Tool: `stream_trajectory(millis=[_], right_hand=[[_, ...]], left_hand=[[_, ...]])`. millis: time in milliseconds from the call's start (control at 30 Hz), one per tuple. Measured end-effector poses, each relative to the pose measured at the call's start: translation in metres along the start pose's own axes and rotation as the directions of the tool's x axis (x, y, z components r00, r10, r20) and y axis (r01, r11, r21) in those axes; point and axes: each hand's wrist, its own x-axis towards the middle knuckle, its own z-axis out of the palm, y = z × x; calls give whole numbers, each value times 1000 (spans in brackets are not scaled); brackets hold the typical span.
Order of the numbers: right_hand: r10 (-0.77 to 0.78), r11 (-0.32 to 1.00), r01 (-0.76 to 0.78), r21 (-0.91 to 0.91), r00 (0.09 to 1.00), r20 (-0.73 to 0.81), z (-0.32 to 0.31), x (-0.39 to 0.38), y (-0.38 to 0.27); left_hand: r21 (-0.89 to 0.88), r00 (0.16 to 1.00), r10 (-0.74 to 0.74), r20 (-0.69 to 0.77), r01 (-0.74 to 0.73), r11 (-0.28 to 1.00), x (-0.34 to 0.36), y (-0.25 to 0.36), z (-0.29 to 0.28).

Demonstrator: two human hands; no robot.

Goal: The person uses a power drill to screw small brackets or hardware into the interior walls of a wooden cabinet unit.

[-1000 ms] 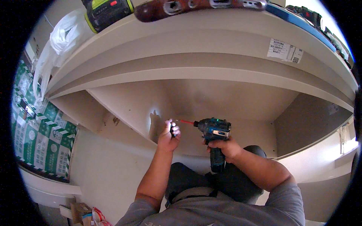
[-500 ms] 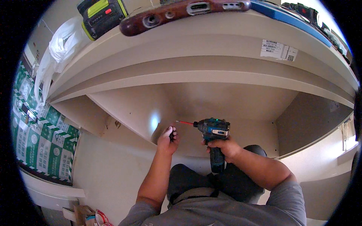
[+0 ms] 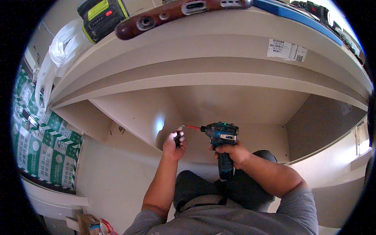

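Observation:
A cordless drill (image 3: 224,132), black and teal, is gripped in my right hand (image 3: 236,153) with the fingers wrapped round its handle. Its long red bit (image 3: 192,127) points left. My left hand (image 3: 174,145) is curled round small black pieces (image 3: 178,138), too small to name. The left fingertips are raised close to the bit's tip; whether they touch cannot be made out. Both hands are in front of the open cabinet (image 3: 219,80). A bright spot of light falls on the cabinet's divider panel (image 3: 137,113), beyond my left hand.
Along the cabinet top lie a green-and-black tool or battery (image 3: 103,17), a dark red phone-like case (image 3: 176,13) and a blue flat thing (image 3: 301,21). A white plastic bag (image 3: 64,47) hangs at the left corner. Green-and-white sheeting (image 3: 51,152) covers the floor at left.
My left hand has turned slightly and its fingers have opened a little, showing more of the black pieces. The drill stays in nearly the same place. The view has shifted slightly.

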Motion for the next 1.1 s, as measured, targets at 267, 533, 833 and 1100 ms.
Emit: stream_trajectory(millis=[267,533,833,1100], right_hand=[[23,999,-23,-22,1000,-11,-9,3,4],[69,995,-69,-66,998,-13,-9,0,-1],[65,996,-61,-67,996,57,-22,5,4],[92,991,-81,-104,991,98,-26,6,3]], left_hand=[[-64,998,0,71,4,998,9,2,-5],[-43,994,25,103,-21,999,10,2,-5],[243,998,7,54,-20,970,9,7,-3],[508,966,-104,235,-31,861,6,24,1]])
